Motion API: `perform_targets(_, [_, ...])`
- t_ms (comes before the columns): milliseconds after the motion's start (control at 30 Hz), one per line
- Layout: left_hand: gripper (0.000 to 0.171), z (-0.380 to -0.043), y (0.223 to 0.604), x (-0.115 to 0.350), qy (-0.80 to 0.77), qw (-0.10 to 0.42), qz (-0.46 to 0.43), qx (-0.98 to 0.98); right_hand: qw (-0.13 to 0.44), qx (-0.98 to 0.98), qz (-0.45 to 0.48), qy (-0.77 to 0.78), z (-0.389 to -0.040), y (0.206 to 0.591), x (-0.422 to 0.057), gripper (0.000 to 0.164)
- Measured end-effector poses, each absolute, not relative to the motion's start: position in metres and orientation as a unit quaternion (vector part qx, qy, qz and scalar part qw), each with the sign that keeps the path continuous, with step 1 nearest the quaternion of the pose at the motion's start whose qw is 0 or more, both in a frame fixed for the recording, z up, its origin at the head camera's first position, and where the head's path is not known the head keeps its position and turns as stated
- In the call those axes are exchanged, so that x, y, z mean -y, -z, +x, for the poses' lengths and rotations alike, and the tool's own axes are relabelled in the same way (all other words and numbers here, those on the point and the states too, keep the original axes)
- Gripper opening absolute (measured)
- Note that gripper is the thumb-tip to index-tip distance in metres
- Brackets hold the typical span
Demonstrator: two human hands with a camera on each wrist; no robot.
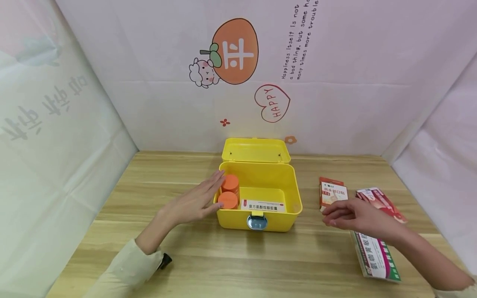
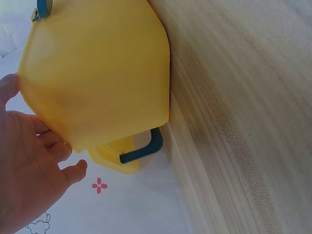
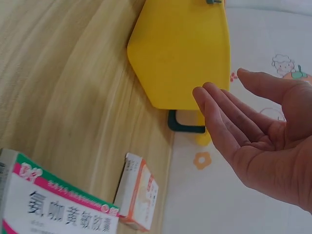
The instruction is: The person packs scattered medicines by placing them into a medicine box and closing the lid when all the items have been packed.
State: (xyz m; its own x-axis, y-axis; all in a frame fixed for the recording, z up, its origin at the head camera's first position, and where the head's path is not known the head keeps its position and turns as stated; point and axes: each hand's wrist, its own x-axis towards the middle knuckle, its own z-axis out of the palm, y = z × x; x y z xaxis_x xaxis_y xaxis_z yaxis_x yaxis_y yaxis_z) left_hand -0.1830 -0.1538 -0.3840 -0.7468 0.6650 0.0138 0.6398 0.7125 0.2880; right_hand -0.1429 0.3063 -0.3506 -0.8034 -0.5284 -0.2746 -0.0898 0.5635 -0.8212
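A yellow storage box stands with its lid tipped back. Inside on the left are two orange-capped containers, and a white medicine box lies along the front. My left hand rests at the box's left rim with straight fingers; the left wrist view shows its fingertips along the yellow rim. My right hand hovers right of the storage box, fingers loosely bent and holding nothing. Close by it are an orange-and-white bandage box and a green-and-white medicine box.
A red-and-white packet lies on the wooden table, partly behind my right hand. White printed sheets stand at the back and sides. A dark blue-green handle hangs at the back of the storage box.
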Motion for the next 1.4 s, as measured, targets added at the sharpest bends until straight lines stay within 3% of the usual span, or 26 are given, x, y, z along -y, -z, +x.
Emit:
perform_targets(867, [0.08,-0.18,0.384,0.154,-0.147,0.046,0.35,-0.924,0.262,-0.844,-0.118,0.453,-0.11,0.399,-0.371,0.044])
perform_targets(1233, [0.081,-0.18,0.383,0.153,-0.147,0.047,0.347,-0.925,0.181,-0.917,-0.007,0.356,-0.095,0.397,-0.38,0.044])
perform_targets(1400, [0.08,-0.18,0.383,0.154,-0.146,0.049,0.349,-0.924,0.135,-0.946,-0.006,0.295,-0.092,0.4,-0.385,0.038])
